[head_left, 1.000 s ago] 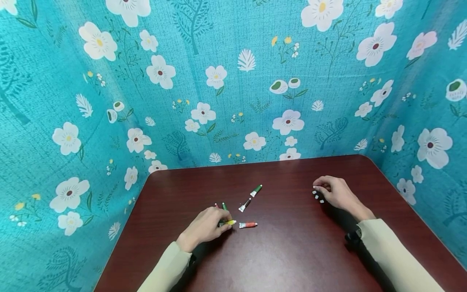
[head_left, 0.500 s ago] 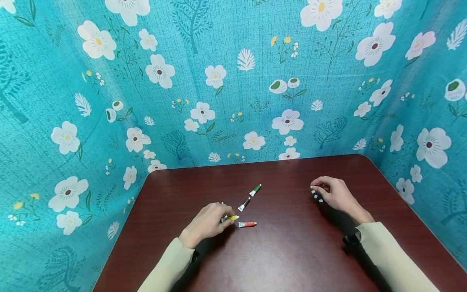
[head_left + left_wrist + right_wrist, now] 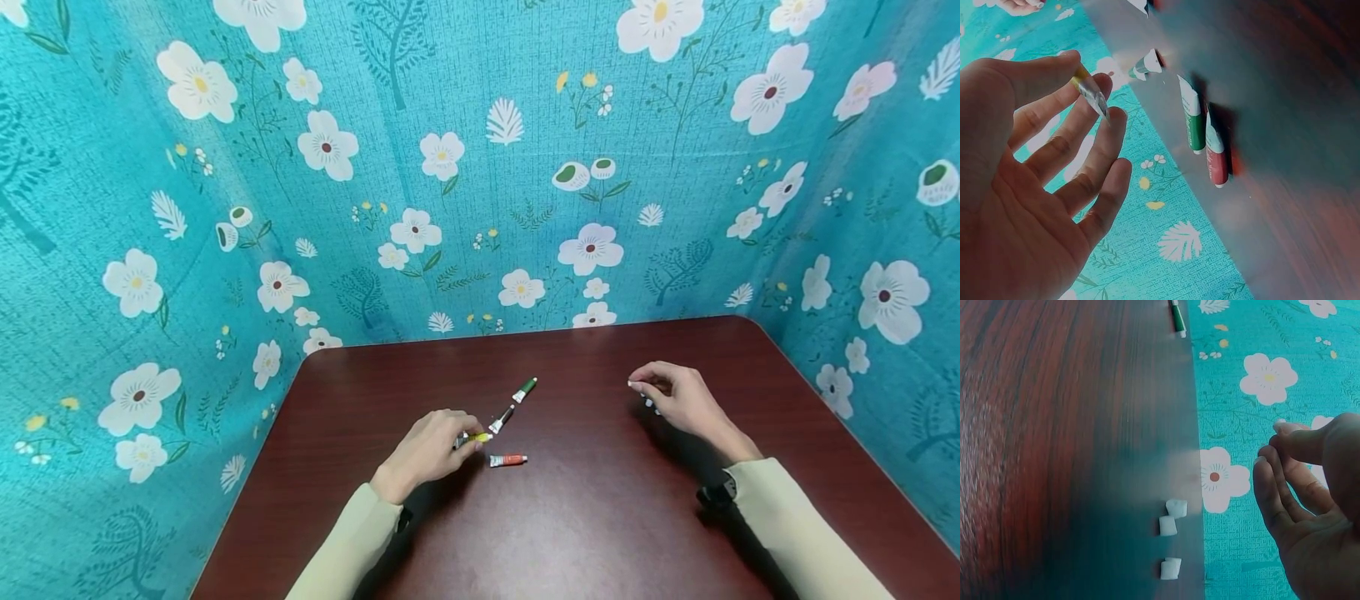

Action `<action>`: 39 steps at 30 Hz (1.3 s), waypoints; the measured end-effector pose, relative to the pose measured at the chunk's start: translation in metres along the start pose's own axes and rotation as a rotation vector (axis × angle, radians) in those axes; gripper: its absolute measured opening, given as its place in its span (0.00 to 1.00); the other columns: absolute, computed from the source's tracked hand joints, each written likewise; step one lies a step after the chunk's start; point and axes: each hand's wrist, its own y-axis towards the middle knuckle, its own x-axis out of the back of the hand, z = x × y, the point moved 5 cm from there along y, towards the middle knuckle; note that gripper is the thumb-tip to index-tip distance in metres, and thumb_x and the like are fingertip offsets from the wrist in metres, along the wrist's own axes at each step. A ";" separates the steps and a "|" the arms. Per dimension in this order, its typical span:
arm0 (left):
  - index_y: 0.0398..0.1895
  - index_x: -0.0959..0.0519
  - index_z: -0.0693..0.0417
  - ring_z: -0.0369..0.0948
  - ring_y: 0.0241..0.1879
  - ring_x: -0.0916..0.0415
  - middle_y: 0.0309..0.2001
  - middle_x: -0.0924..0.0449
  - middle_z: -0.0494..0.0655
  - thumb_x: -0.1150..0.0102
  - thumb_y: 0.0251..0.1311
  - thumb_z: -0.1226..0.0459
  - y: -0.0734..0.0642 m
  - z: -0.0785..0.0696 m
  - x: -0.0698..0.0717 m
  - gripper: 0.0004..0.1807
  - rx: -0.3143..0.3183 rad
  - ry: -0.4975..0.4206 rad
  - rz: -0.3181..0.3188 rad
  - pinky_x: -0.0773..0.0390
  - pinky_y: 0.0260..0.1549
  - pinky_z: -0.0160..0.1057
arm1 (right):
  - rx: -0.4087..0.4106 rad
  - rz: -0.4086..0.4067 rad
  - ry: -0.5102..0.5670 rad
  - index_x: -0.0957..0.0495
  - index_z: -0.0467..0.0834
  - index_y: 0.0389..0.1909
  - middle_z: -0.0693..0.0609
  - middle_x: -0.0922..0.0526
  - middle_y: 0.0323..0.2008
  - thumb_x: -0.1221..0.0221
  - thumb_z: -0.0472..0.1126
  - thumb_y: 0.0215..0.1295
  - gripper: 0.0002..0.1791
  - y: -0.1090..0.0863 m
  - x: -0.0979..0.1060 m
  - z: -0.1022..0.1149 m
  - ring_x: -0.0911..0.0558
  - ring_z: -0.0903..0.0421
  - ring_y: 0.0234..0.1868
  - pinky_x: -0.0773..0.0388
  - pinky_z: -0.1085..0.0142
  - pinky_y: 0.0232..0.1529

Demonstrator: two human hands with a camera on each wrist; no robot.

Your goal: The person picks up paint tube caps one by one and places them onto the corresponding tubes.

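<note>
My left hand [image 3: 429,448] pinches a small yellow paint tube [image 3: 480,437] between thumb and fingers, its silvery crimped end showing in the left wrist view. Beyond those fingers, a green paint tube [image 3: 1193,119] and a red paint tube [image 3: 1215,153] lie side by side on the table; the left hand hides them in the head view. At the far right, my right hand [image 3: 678,402] pinches a small white cube [image 3: 632,383] at its fingertips. Three similar white cubes [image 3: 1168,525] rest on the table near that hand, partly covered by it in the head view.
An orange-red paint tube [image 3: 508,460] lies right of the left hand. Behind it are a dark paint tube [image 3: 502,419] and another green tube [image 3: 525,389]. The dark reddish table [image 3: 570,517] ends at a turquoise flowered curtain [image 3: 480,192].
My left hand has shifted slightly right and away from me with the yellow tube. My right hand has moved a little left with the white cube, away from the other cubes.
</note>
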 end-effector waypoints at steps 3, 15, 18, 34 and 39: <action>0.46 0.10 0.44 0.39 0.40 0.17 0.40 0.12 0.36 0.29 0.70 0.59 0.001 0.001 0.000 0.05 0.000 0.007 -0.008 0.16 0.44 0.38 | 0.015 -0.006 0.010 0.12 0.45 0.44 0.48 0.10 0.37 0.31 0.32 0.70 0.06 0.000 -0.001 0.003 0.22 0.61 0.27 0.24 0.69 0.26; 0.47 0.10 0.44 0.41 0.41 0.16 0.42 0.12 0.37 0.30 0.71 0.60 0.007 0.001 0.004 0.06 -0.003 0.012 -0.027 0.17 0.44 0.39 | 0.056 -0.036 0.041 0.11 0.46 0.44 0.53 0.10 0.38 0.29 0.32 0.68 0.08 0.001 -0.008 0.015 0.19 0.61 0.30 0.21 0.74 0.32; 0.48 0.10 0.45 0.42 0.42 0.16 0.43 0.11 0.37 0.30 0.70 0.61 0.008 0.002 0.004 0.07 0.002 0.011 -0.037 0.17 0.44 0.40 | 0.054 -0.034 0.058 0.11 0.46 0.44 0.52 0.10 0.38 0.30 0.32 0.68 0.08 0.002 -0.010 0.019 0.20 0.61 0.30 0.22 0.72 0.31; 0.49 0.10 0.48 0.47 0.43 0.17 0.43 0.12 0.39 0.29 0.70 0.61 0.012 0.009 0.005 0.08 0.004 -0.026 -0.111 0.18 0.43 0.41 | 0.110 -0.080 0.106 0.11 0.49 0.42 0.51 0.11 0.36 0.30 0.32 0.69 0.08 0.003 -0.019 0.029 0.23 0.61 0.26 0.26 0.70 0.27; 0.50 0.11 0.47 0.43 0.43 0.18 0.44 0.12 0.38 0.30 0.71 0.60 0.015 0.012 0.003 0.08 0.021 -0.041 -0.113 0.18 0.44 0.41 | 0.117 -0.083 0.122 0.11 0.50 0.42 0.52 0.10 0.37 0.29 0.31 0.68 0.10 0.002 -0.021 0.033 0.23 0.61 0.27 0.26 0.71 0.28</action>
